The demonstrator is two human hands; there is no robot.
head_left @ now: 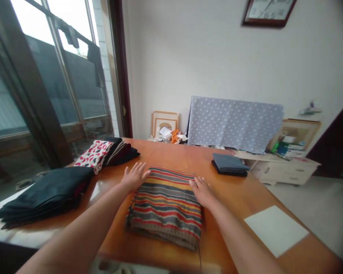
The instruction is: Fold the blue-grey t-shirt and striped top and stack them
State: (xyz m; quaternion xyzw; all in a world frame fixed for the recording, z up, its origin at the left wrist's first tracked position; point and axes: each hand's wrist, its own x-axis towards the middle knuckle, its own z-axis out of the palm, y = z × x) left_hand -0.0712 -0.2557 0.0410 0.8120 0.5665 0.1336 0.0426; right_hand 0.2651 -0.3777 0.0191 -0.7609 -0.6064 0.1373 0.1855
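Note:
A folded striped cloth [168, 207] in red, grey, yellow and black lies flat on the wooden table, its ribbed brownish edge facing me. At its far left corner rests my left hand [135, 176], fingers spread and stretched forward. My right hand [201, 190] lies at the far right corner with its fingers extended over the edge of the cloth. Neither hand grips anything. Which kind of garment the cloth is, I cannot tell.
Dark folded clothes [45, 194] are stacked on the left, with a heart-patterned cloth [94, 154] behind them. Folded blue-grey cloth [230, 163] sits at the far right of the table [171, 150]. A white sheet [276, 230] lies near the right edge.

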